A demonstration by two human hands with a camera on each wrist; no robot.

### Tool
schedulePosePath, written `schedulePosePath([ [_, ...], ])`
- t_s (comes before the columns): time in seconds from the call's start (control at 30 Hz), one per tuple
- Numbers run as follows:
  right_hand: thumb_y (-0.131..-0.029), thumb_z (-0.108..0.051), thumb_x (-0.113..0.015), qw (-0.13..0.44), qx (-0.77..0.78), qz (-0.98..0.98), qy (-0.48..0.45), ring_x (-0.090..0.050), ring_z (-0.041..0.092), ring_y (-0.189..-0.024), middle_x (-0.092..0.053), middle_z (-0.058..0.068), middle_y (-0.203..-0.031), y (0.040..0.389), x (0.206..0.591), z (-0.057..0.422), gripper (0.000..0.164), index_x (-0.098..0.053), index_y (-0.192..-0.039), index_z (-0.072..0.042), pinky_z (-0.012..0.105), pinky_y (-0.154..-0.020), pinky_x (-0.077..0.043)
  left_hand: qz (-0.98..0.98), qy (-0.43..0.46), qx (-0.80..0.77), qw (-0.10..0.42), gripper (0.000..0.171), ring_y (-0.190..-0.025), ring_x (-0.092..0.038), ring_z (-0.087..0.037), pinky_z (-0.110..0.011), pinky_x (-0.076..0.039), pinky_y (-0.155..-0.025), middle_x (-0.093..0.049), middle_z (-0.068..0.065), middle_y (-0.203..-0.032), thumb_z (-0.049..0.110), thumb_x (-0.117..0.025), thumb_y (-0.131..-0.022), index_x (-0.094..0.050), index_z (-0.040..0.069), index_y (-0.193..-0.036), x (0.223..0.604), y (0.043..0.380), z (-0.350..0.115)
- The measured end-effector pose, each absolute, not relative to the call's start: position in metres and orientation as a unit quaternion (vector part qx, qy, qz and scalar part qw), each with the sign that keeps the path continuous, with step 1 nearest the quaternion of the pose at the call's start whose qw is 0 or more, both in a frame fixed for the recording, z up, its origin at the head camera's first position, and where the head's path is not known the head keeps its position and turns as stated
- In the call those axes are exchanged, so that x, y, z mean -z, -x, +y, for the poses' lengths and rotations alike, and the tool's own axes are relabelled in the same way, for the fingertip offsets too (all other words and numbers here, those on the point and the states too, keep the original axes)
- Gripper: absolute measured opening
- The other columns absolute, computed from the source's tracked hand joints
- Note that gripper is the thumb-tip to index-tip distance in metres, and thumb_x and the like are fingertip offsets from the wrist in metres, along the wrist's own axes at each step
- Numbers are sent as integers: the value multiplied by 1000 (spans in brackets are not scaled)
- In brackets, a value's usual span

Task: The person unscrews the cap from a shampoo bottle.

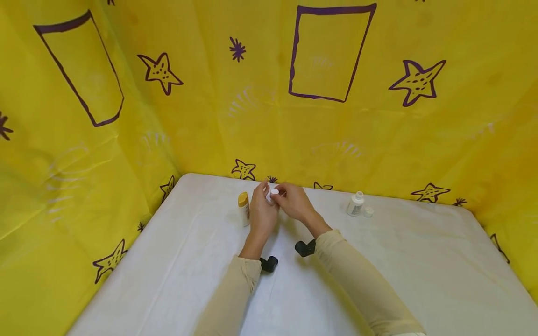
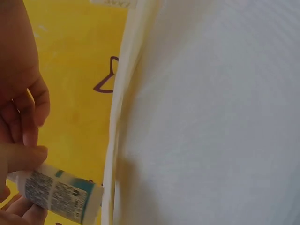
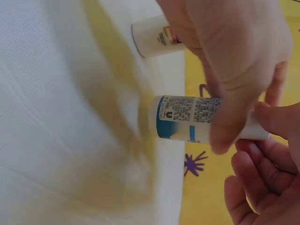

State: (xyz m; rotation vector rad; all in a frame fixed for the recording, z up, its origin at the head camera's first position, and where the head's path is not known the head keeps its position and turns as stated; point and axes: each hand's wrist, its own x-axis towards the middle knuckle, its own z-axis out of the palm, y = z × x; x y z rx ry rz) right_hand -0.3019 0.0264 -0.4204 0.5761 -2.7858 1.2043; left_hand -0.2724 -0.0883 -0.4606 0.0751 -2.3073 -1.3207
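Note:
A small white bottle with a blue band and printed label (image 3: pixel 180 115) is in my left hand (image 1: pixel 264 212), near the table's far edge. The left fingers and thumb wrap its body, as the left wrist view (image 2: pixel 61 192) also shows. At the bottle's top, my right hand (image 1: pixel 299 203) pinches the white cap (image 1: pixel 275 191) between thumb and fingers. In the right wrist view the right hand's remaining fingers (image 3: pixel 251 173) curl loosely below the bottle's top end. Part of the label is covered by the left thumb.
A pale bottle with a yellow cap (image 1: pixel 243 210) stands just left of my left hand. Off to the right is an uncapped white bottle (image 1: pixel 355 204), with a small white cap (image 1: pixel 368 212) beside it. Yellow patterned sheeting (image 1: pixel 273 126) rises behind the white-covered table (image 1: pixel 176 261).

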Motion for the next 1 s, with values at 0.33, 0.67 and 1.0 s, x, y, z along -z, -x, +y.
schedulePosePath([
  [0.33, -96, -32, -70, 35, -423, -893, -149, -65, 24, -91, -74, 11, -104, 291, 411, 53, 34, -70, -116, -5, 34, -78, -53, -841, -23, 518, 155, 69, -126, -65, -28, -44, -50, -109, -65, -9, -138, 17, -85, -84, -51, 9, -143, 461, 271, -82],
  [0.67, -99, -34, -67, 48, -461, -879, -113, -68, 30, -101, -73, 14, -110, 277, 401, 79, 37, -68, -120, -4, 45, -88, -56, -848, 68, 513, 112, 52, -116, -68, -25, -45, -54, -102, -71, -9, -128, 24, -84, -86, -66, 13, -134, 450, 263, -77],
  [1.0, -96, -41, -69, 20, -479, -873, -87, -67, 29, -107, -72, 14, -116, 260, 406, 111, 43, -68, -123, -7, 43, -90, -55, -885, 130, 444, 52, 48, -101, -66, -20, -39, -56, -91, -73, -6, -116, 30, -82, -87, -70, 19, -131, 441, 257, -72],
])
